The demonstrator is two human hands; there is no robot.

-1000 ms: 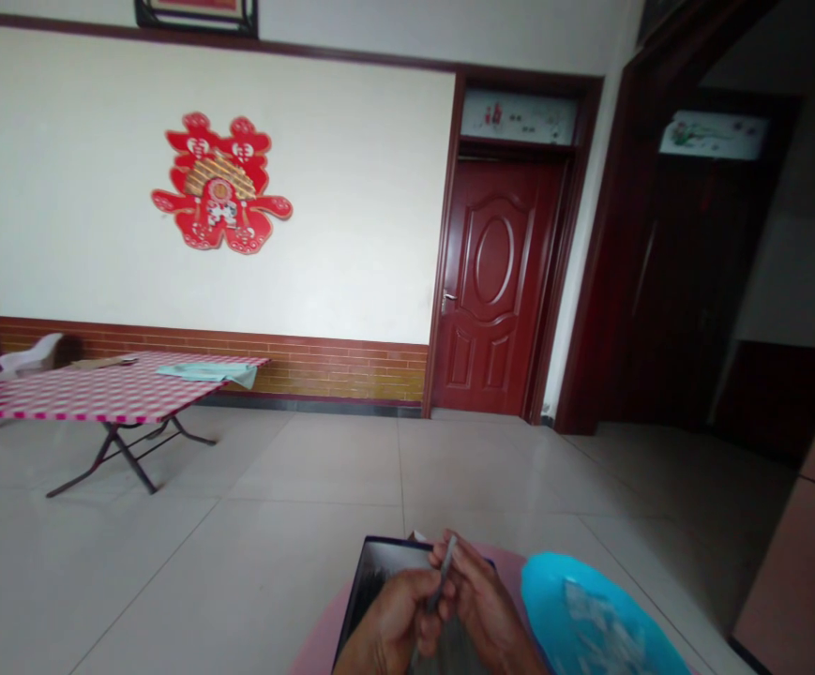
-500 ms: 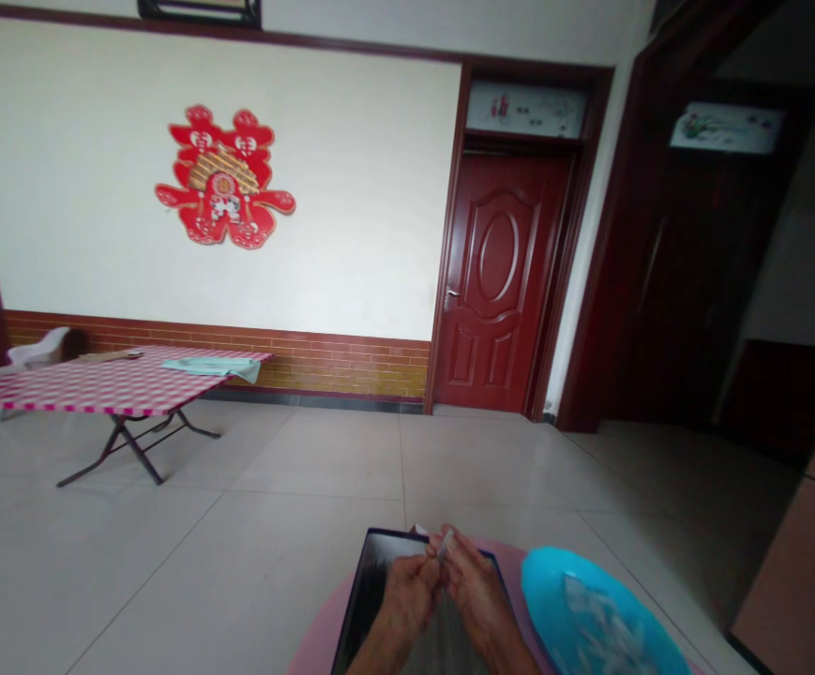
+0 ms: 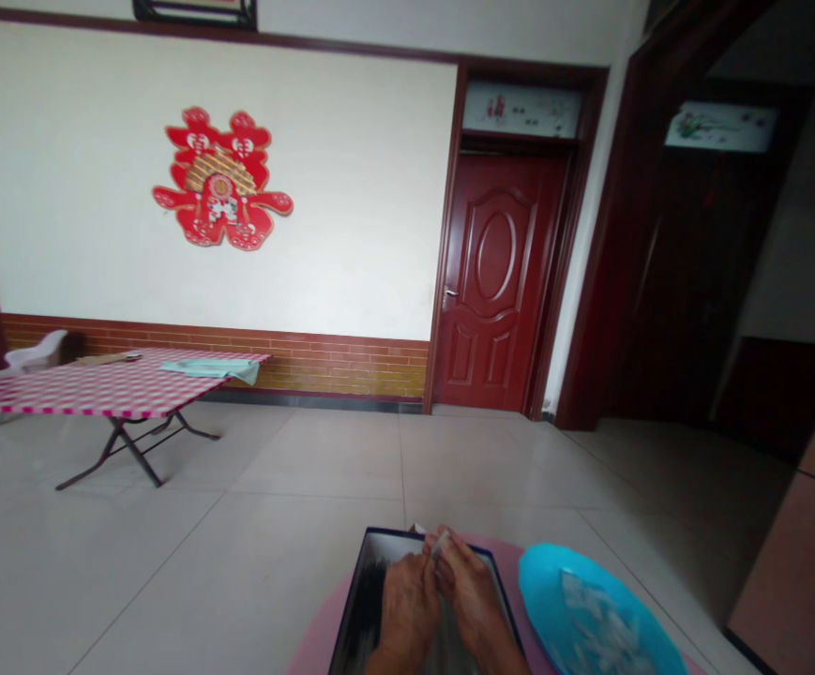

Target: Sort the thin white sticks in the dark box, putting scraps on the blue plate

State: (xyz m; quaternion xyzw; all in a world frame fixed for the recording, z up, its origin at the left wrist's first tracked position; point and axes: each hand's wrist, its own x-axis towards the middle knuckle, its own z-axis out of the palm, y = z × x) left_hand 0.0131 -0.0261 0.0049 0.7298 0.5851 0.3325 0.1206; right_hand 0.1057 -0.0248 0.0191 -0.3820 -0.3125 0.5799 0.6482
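My left hand (image 3: 408,600) and my right hand (image 3: 473,591) meet above a dark-rimmed box (image 3: 359,614), fingers pinched together. Between their fingertips is a small, pale, narrow piece (image 3: 439,544), too small and blurred to name. Both hands appear to grip it. Dark, thin material lies along the left inside of the box; my hands and forearms hide much of the rest. To the right, a blue basin (image 3: 537,586) holds many small whitish, translucent pieces (image 3: 608,623) like the one at my fingers.
Box and basin stand on a pink round surface (image 3: 323,623). A folding table (image 3: 98,386) with a checked cover and a light green cloth (image 3: 214,368) is at the left. A brownish cabinet (image 3: 793,544) stands at the right, and a red door (image 3: 495,281) beyond.
My left hand has rolled forward over the pale piece, its back now turned more upward. The fingers of my right hand have curled in closer around it. The view has shifted slightly.
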